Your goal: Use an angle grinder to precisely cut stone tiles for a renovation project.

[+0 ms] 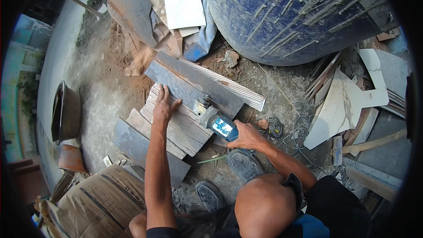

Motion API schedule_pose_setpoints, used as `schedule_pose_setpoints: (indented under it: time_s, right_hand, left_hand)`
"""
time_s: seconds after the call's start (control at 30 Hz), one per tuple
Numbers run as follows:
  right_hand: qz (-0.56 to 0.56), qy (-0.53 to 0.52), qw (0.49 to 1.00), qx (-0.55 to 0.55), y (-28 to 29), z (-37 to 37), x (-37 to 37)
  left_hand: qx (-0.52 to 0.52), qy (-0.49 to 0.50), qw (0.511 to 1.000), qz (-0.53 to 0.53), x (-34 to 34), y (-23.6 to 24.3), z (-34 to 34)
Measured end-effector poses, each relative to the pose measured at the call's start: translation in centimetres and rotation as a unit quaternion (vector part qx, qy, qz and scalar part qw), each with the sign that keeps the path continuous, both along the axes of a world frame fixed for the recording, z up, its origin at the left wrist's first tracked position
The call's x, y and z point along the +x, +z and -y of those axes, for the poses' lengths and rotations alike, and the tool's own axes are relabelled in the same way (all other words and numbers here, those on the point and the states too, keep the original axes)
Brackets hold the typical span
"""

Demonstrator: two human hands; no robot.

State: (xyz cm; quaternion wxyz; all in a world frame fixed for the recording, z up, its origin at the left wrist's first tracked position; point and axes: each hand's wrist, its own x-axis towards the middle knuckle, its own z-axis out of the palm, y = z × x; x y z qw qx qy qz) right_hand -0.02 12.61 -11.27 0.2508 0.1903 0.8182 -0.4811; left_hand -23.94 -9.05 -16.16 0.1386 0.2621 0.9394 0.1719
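Observation:
My right hand [246,135] is wrapped round the body of a blue-grey angle grinder [213,120]. The grinder's metal head and disc rest at or just over the near edge of a dark grey slate-like tile [176,86]; I cannot tell whether the disc touches it. My left hand [163,105] lies with fingers spread, pressing at that tile's near edge, left of the grinder. Under it are several light, wood-grained tile strips [188,137], overlapping one another. Another dark grey tile [125,139] lies nearer to me, and a ribbed pale strip [246,94] sits beyond.
A large mortar-splashed blue drum [273,22] stands at the far right. Broken white tiles [339,105] and a tangled cable [299,134] lie on the right. To the left are a dark basin [68,112] and a brown paper sack [103,198]. My shoes [210,195] are close by.

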Motion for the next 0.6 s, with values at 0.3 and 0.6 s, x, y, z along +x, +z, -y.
schedule_pose_setpoints:
  time_s: [0.3, 0.6]
  right_hand:
    - [0.006, 0.005, 1.0, -0.003, 0.08, -0.11, 0.07]
    - [0.0, 0.005, 1.0, 0.002, -0.26, -0.18, 0.83]
  left_hand:
    - [-0.005, 0.002, 1.0, 0.001, -0.05, -0.2, 0.16]
    - [-0.001, 0.005, 1.0, 0.004, -0.03, 0.0, 0.03]
